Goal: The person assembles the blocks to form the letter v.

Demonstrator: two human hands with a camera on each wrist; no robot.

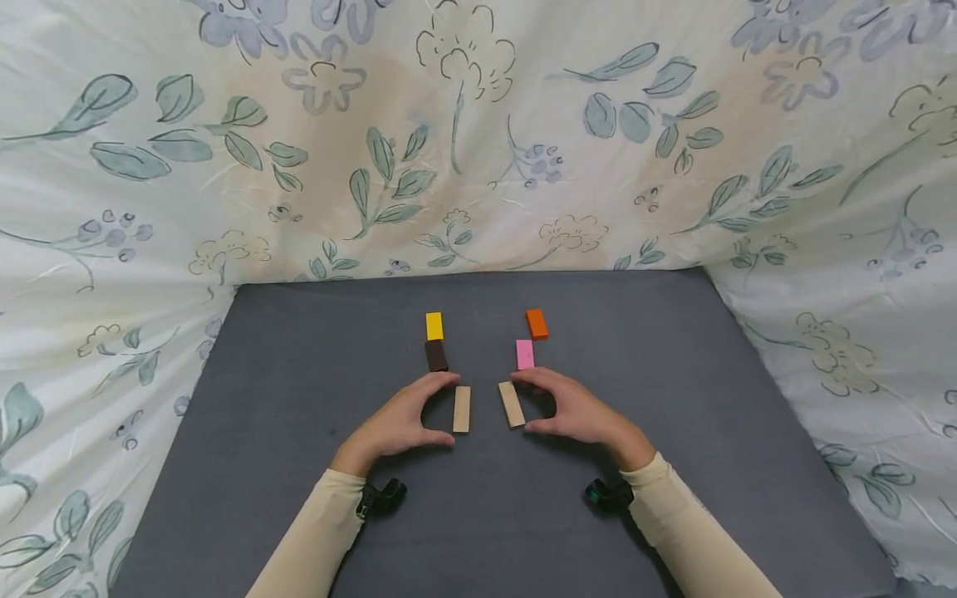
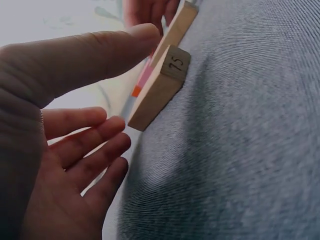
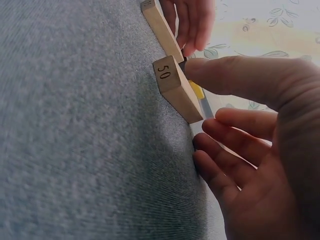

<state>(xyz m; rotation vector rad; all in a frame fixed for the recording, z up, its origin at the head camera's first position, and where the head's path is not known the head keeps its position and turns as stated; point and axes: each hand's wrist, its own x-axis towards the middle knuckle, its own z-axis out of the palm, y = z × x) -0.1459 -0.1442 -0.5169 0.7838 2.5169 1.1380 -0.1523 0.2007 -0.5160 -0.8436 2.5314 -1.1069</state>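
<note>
Two plain wooden blocks lie on the grey cloth between the hands. The left block (image 1: pixel 462 409) has "75" on its end (image 2: pixel 175 63); the right block (image 1: pixel 512 404), slightly slanted, has "50" on its end (image 3: pixel 165 73). My left hand (image 1: pixel 404 417) is beside the left block, thumb and fingers spread in a wide C past its two ends, with a gap to the wood in the head view. On the other side my right hand (image 1: pixel 579 411) makes the same C about the right block, its thumb tip right at the near end. Neither hand grips a block.
Beyond the left hand lie a dark brown block (image 1: pixel 436 355) and a yellow block (image 1: pixel 434 325) in line. Past the right hand are a pink block (image 1: pixel 525 354) and an orange block (image 1: pixel 537 324). Floral cloth (image 1: pixel 478 208) hangs around the grey table surface (image 1: pixel 478 515).
</note>
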